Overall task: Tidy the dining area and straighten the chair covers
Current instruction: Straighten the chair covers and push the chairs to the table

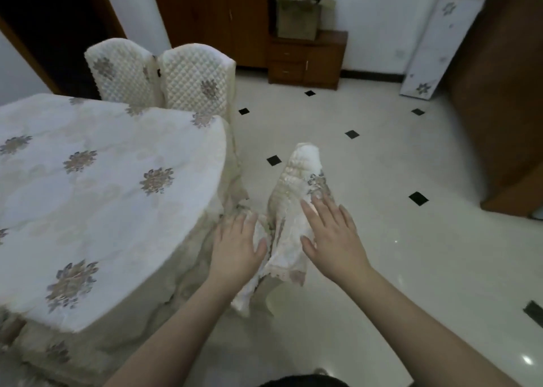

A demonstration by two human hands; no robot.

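Your left hand and right hand lay flat, fingers straight, on a rumpled chair cover beside the table. It looked soft and light; take its edges.

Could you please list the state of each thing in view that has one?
Chair cover: rumpled, bunched between both hands.
Left hand: fingers straight, pressing the cover.
Right hand: fingers straight, resting on the cover.
Two far chair covers: fitted, smooth.
Tablecloth: spread flat.
Cardboard box: flaps open.
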